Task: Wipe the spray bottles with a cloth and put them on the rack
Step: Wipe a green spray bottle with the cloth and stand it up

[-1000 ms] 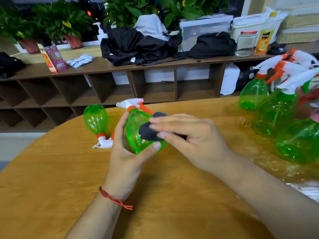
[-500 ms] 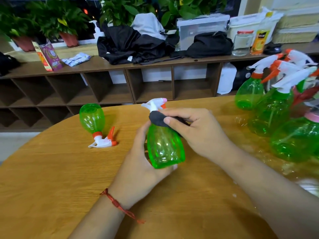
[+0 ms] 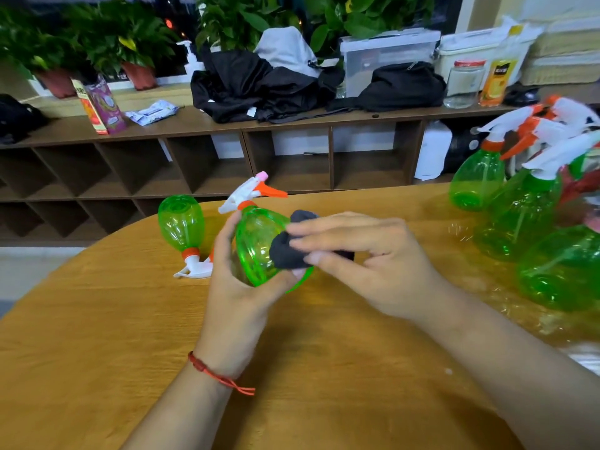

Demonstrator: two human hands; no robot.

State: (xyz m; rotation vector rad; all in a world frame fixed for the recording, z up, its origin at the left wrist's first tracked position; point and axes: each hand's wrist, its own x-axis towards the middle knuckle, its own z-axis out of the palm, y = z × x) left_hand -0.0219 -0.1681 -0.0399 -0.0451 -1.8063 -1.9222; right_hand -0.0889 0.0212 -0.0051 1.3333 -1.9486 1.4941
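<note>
Spray bottle [image 3: 256, 241] tilted, L hand [image 3: 240, 300] fingers gripping it, R hand [image 3: 373, 264] fingers pinching dark cloth [image 3: 289, 253] vs bottle

Green spray bottle [image 3: 256, 245], orange trigger, dark grey cloth [image 3: 287, 254].

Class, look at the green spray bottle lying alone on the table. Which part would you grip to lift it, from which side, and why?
I would grip the lying spray bottle round its wide green belly, coming from above. It lies with its base away and its spray head toward the person, so the belly is exposed on top, while the left hand crowds its right side.
</note>
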